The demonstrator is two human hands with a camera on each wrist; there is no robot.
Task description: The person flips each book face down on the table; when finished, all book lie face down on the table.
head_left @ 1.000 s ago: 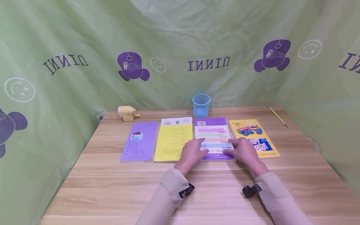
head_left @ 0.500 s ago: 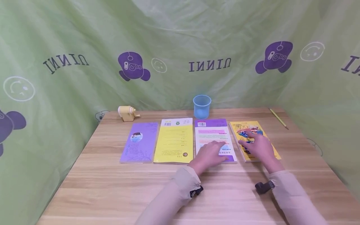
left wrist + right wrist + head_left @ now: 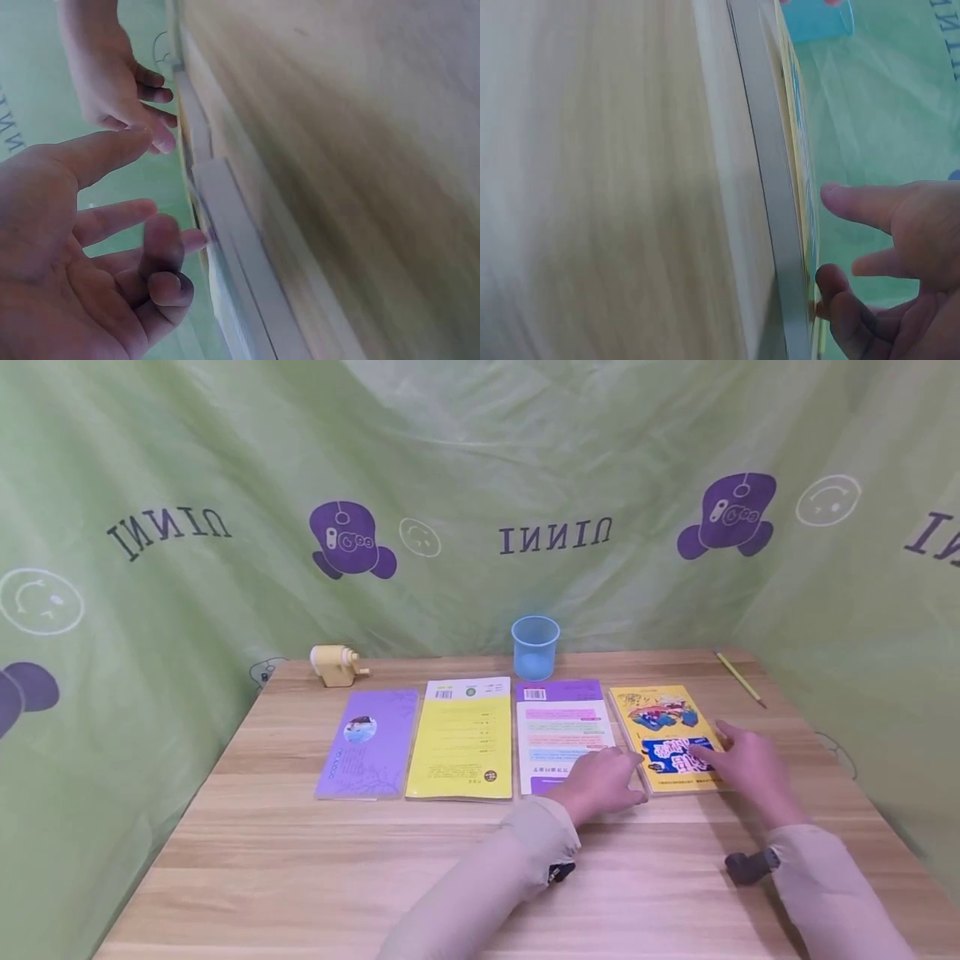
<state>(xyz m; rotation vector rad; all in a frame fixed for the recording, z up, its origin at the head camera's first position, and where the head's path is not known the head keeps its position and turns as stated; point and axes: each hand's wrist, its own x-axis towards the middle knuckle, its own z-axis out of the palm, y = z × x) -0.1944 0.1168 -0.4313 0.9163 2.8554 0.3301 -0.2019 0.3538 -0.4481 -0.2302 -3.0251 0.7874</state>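
In the head view a yellow picture-covered book lies at the right end of a row of books, between my two hands. My left hand hovers over the lower right corner of the purple-and-white book, its fingertips near the yellow book's left edge. At the yellow book's right edge is my right hand, thumb over the cover. The right wrist view shows its fingers loosely bent beside the page edges. In the left wrist view my left fingers are spread and partly bent, holding nothing.
Further left lie a bright yellow book and a light purple book. Behind the row stand a cream pencil sharpener and a translucent blue cup. A pencil lies at the back right, before a green curtain.
Both hands have moved right, from the purple-and-white book's sides towards the yellow picture book. My right hand has crossed over that book to its right edge.
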